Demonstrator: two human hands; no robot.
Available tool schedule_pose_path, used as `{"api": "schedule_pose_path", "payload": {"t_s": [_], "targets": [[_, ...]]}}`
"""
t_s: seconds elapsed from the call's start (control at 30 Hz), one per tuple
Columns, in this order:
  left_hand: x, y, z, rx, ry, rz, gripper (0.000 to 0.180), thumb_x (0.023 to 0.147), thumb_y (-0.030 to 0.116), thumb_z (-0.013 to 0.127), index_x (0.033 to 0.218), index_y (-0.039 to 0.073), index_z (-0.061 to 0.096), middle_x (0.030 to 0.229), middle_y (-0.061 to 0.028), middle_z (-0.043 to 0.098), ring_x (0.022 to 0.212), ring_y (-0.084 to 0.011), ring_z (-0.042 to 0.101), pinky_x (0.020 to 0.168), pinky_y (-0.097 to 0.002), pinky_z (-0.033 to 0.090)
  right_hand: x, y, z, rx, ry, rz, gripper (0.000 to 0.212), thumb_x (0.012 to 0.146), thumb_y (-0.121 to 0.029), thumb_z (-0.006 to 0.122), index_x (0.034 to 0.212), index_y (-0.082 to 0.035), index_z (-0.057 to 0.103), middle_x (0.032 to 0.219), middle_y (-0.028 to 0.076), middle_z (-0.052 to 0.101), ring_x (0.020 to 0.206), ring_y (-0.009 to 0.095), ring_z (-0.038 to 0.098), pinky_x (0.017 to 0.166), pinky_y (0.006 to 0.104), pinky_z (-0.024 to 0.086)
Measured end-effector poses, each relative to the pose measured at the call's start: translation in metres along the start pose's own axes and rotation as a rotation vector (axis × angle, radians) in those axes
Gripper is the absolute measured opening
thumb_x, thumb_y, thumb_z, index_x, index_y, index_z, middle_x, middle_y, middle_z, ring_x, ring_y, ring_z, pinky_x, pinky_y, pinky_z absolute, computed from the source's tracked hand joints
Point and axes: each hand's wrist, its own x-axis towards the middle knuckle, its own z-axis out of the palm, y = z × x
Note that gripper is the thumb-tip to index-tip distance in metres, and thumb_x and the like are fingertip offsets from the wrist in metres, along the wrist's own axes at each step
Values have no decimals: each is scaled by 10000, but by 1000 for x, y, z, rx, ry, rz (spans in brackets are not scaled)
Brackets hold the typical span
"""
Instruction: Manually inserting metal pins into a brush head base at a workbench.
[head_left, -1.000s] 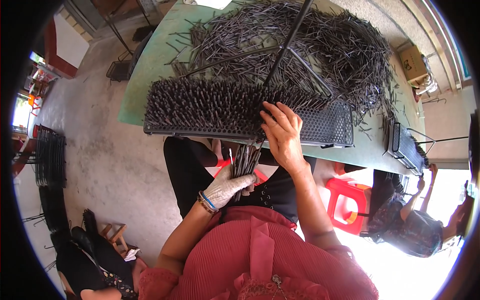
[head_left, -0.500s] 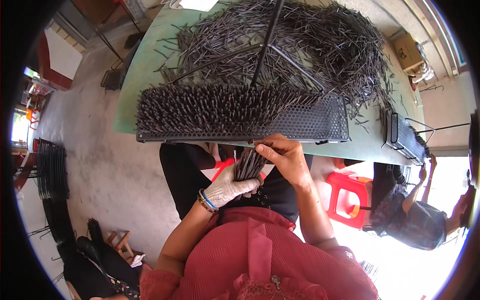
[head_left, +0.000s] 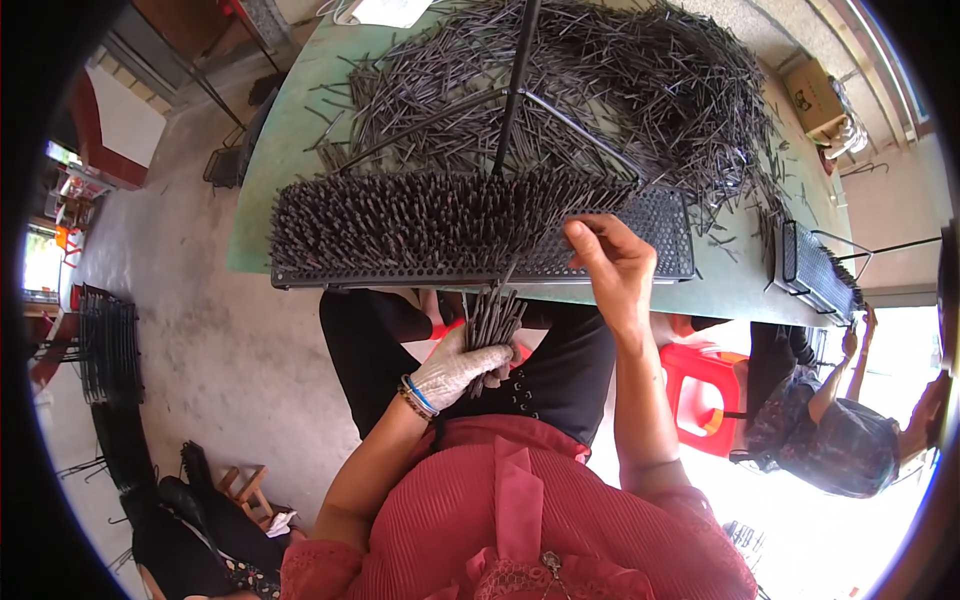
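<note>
My left hand (head_left: 455,368), in a white glove, grips a bundle of thin dark rods (head_left: 493,325) upright over my lap. My bare right hand (head_left: 612,265) is raised at the front edge of a black perforated tray (head_left: 640,255), its fingers pinched on one thin rod at the holes. The left and middle of the tray bristle with rods standing upright (head_left: 420,215); its right end shows bare holes. Behind the tray lies a big loose heap of the same rods (head_left: 600,90) on the green table (head_left: 285,150).
A black metal stand (head_left: 515,85) rises from the heap. Another black perforated tray (head_left: 815,270) lies at the table's right end. A red plastic stool (head_left: 705,395) and another person (head_left: 850,430) are at right. Black racks (head_left: 105,345) stand on the floor at left.
My right hand dropped to the bundle in my left hand half a second ago and has come back up to the tray's front edge. The left hand has stayed over my lap.
</note>
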Motion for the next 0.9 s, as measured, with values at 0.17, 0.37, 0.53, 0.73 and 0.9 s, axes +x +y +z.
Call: {"api": "schedule_pose_path", "payload": {"t_s": [0.17,0.37,0.53,0.73,0.9], "targets": [[-10,-1,0,28,28,-64,167,892,163,643,1000,37,620,836,-22,623,701,-87,579,606,-243,492,8,18,13,-127,-88,-152,143,884,-106,710,958,16,706,847,52,671,699,78,598,623,222,487],[-18,-2,-7,-4,13,-71,161,877,145,640,970,17,612,830,-36,610,680,-90,553,583,-243,472,5,22,17,-146,-26,-163,141,868,-88,713,961,18,703,902,91,691,730,128,639,648,251,513],[-22,1,-6,12,17,-64,165,872,146,639,963,12,609,829,-43,609,669,-91,546,570,-240,461,5,14,19,-285,-108,-335,127,849,-70,717,946,11,700,910,106,689,776,204,656,671,281,525],[-21,0,-7,6,10,-59,162,875,150,637,962,16,615,838,-40,613,678,-87,553,585,-240,474,10,18,17,-342,-214,-462,133,836,-58,722,955,-1,707,932,107,693,830,201,659,707,282,519],[-22,0,-6,29,-12,-61,148,881,153,636,957,26,631,841,-25,616,687,-79,558,601,-236,482,6,21,23,-397,-148,-495,180,771,-59,766,934,-12,705,929,105,693,865,264,660,748,347,536]]}}
